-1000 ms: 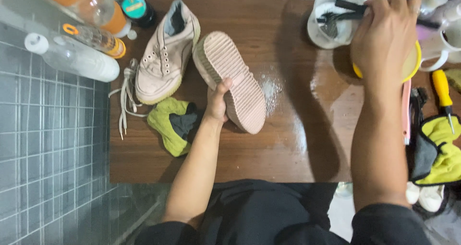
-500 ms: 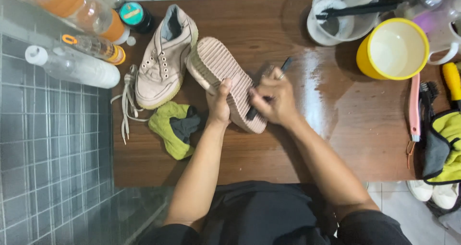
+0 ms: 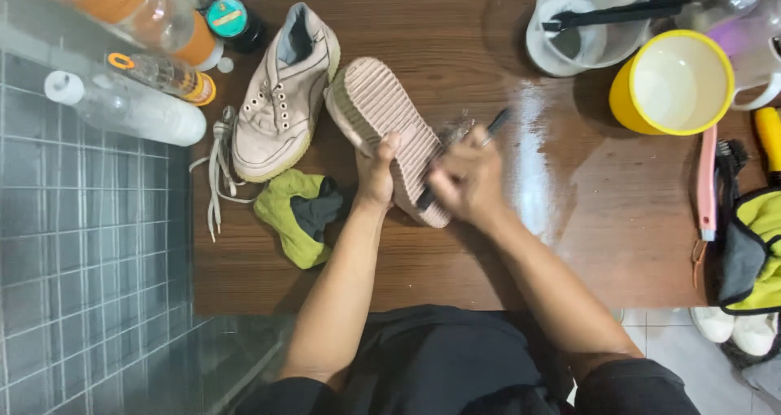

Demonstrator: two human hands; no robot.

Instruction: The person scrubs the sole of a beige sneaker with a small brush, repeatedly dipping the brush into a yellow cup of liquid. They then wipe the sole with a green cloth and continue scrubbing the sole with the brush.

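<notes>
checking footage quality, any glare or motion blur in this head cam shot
Head view: a bright glare streak on the wet brown wooden table; the right hand and its dark-handled brush are motion-blurred over the ribbed pink shoe sole; the left hand is sharp.

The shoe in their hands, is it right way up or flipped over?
Flipped over: the shoe shows its ribbed sole upward, steadied by the left hand while the right hand holds a dark brush against it.

Bare wet counter (image 3: 618,220) lies open right of the right hand (image 3: 468,179), between it and the pink brush (image 3: 706,183). Far right, the yellow cup (image 3: 674,81) and grey jug (image 3: 569,37) block passage. On the left, the upright shoe (image 3: 281,98), laces (image 3: 213,171) and green cloth (image 3: 299,216) crowd the counter.
</notes>
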